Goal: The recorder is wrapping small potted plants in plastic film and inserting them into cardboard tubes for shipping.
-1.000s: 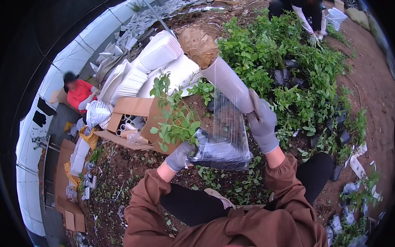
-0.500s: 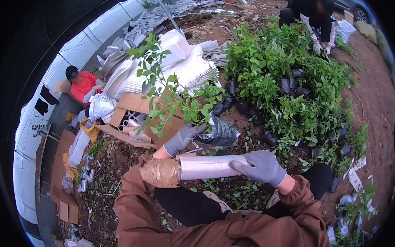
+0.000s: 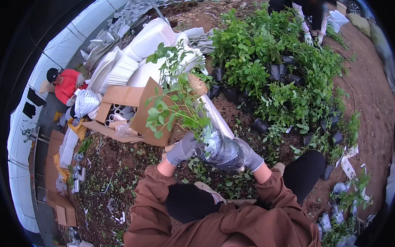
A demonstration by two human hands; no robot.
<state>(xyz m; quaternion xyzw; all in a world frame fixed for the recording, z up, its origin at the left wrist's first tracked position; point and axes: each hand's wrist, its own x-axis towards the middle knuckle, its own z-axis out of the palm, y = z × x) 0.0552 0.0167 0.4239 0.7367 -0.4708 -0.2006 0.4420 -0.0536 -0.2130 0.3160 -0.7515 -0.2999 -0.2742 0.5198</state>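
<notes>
Both my hands wear grey gloves and are raised in front of me. My left hand (image 3: 181,149) grips the top of a black plastic grow bag (image 3: 220,150) from which a leafy green sapling (image 3: 176,101) rises toward the upper left. My right hand (image 3: 248,155) holds the bag's right side and also a white paper-like tube (image 3: 215,115) with a brown, soil-coloured far end, which runs up behind the sapling. My brown sleeves and dark-trousered knees fill the lower middle.
A dense patch of bagged seedlings (image 3: 286,78) covers the ground ahead on the right. Stacks of white sheets (image 3: 134,56) and an open cardboard box (image 3: 120,103) lie at the left. A person in red (image 3: 66,84) sits far left; another person's gloved hands (image 3: 312,38) work at the top.
The white tube swung from lying across my lap to pointing up behind the plant. The bagged sapling moved closer, and both hands are now together on the bag.
</notes>
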